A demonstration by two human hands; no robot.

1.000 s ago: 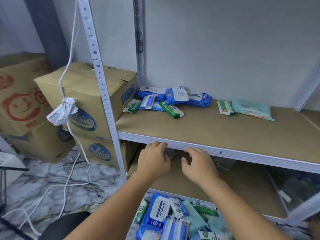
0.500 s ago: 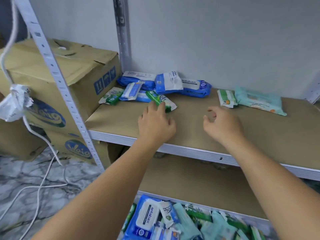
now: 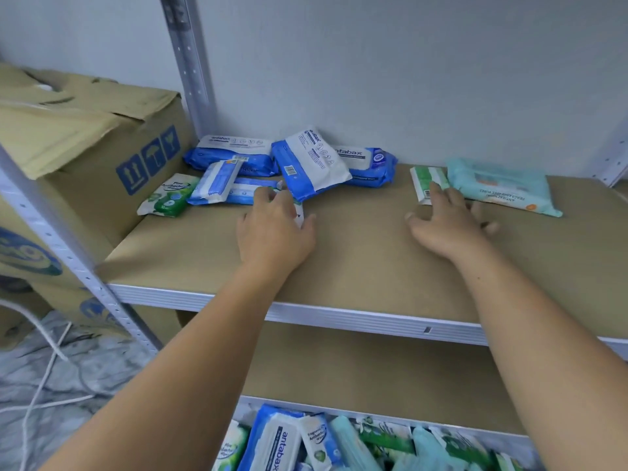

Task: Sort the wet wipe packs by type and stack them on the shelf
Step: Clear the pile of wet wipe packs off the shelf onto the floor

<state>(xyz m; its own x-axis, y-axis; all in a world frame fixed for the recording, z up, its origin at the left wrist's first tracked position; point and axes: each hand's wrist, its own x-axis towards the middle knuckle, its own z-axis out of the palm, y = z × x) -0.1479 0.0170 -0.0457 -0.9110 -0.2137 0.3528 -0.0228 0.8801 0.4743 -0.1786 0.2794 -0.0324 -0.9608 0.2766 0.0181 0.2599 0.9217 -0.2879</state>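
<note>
1. Head view, shelf level. The shelf board (image 3: 373, 263) carries packs in loose groups. The blue packs (image 3: 368, 161) are heaped at the back left, one tilted across the others. A small green pack (image 3: 168, 197) lies at the left edge. A teal pack (image 3: 499, 185) lies at the right, with a green-and-white pack (image 3: 426, 181) just beside it. Judgement: sorted roughly by colour, not yet stacked.
2. The left hand (image 3: 275, 232) lies palm down over a small pack (image 3: 299, 212), of which only a white corner shows. Cannot tell whether it is pinched or merely covered.
3. The right hand (image 3: 448, 222) has its fingers spread and one fingertip touching the green-and-white pack, probably to slide it.
4. Lower edge: a mixed heap of packs (image 3: 339, 443), unsorted. A cardboard box (image 3: 85, 130) stands left of the shelf.
</note>
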